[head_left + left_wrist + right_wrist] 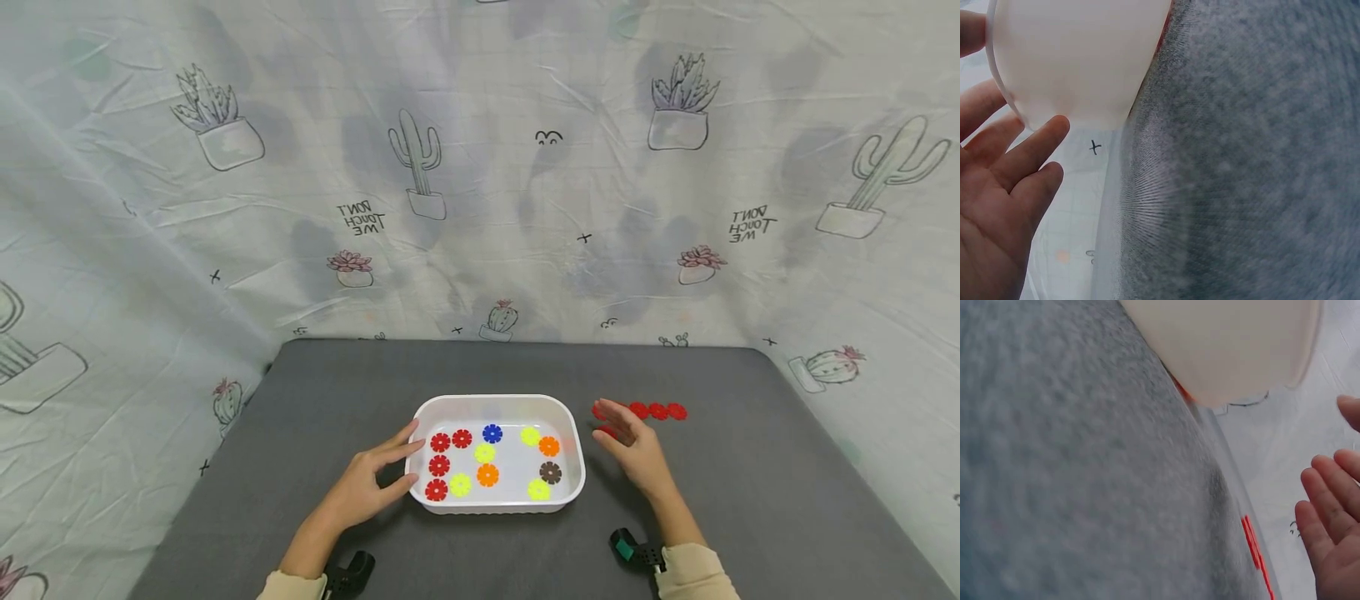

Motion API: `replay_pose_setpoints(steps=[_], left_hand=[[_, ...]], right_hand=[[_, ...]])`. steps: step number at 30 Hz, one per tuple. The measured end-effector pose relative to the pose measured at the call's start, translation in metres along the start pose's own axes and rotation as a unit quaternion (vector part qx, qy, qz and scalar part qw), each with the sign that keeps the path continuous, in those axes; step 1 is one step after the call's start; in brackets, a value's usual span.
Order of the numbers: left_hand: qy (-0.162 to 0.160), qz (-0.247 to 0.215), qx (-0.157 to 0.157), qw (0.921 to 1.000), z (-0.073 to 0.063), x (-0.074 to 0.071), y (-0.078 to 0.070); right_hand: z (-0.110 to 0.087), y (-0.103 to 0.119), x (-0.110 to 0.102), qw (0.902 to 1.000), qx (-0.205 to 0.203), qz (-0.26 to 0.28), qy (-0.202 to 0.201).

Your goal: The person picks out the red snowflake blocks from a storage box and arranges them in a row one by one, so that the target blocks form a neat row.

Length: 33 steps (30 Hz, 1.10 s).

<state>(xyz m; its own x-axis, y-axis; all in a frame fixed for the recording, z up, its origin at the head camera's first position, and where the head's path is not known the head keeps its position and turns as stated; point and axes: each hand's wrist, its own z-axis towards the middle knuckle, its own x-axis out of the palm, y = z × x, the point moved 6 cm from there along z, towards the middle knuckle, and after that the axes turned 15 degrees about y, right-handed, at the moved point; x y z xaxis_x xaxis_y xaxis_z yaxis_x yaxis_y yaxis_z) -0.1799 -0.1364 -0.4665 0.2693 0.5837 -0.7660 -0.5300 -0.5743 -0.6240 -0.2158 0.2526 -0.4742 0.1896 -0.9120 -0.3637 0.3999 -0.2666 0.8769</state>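
Observation:
A white rectangular tub (495, 505) stands on the grey table, with notched plastic snowflake discs in red, yellow, orange, blue and dark brown lying apart on its floor. My left hand (365, 486) is spread at the tub's left side, fingertips and thumb resting on the rim. In the left wrist view, two fingers (1038, 147) lie outside the tub wall (1079, 69). My right hand (637, 452) hovers just right of the tub, fingers extended and apart, holding nothing. Red snowflake discs (658, 411) lie beside and partly behind its fingers.
The grey table (352, 375) reaches back to a hanging white cloth (495, 250) printed with cacti and potted plants. A dark wrist camera (351, 575) sits below the left hand, and another wrist camera (633, 550) below the right.

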Motion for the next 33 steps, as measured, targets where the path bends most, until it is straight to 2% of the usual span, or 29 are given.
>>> replay_pose_setpoints(steps=[7,15,24,33], left_hand=[[0.001,-0.003,-0.002,1.0000,-0.001,0.000,-0.001],[0.005,-0.006,0.005,1.0000,0.000,-0.002,-0.002],[0.007,-0.006,0.008,0.9999,-0.001,-0.002,-0.003],[0.005,-0.003,0.008,1.0000,-0.002,-0.001,-0.001]], right_hand=[[0.004,0.023,0.012,0.9995,-0.028,0.009,0.016],[0.010,0.049,0.035,0.9973,-0.056,0.010,0.047],[0.022,0.076,0.075,0.9924,-0.060,0.026,0.104],[0.049,0.096,0.123,0.9867,-0.064,0.008,0.149]])
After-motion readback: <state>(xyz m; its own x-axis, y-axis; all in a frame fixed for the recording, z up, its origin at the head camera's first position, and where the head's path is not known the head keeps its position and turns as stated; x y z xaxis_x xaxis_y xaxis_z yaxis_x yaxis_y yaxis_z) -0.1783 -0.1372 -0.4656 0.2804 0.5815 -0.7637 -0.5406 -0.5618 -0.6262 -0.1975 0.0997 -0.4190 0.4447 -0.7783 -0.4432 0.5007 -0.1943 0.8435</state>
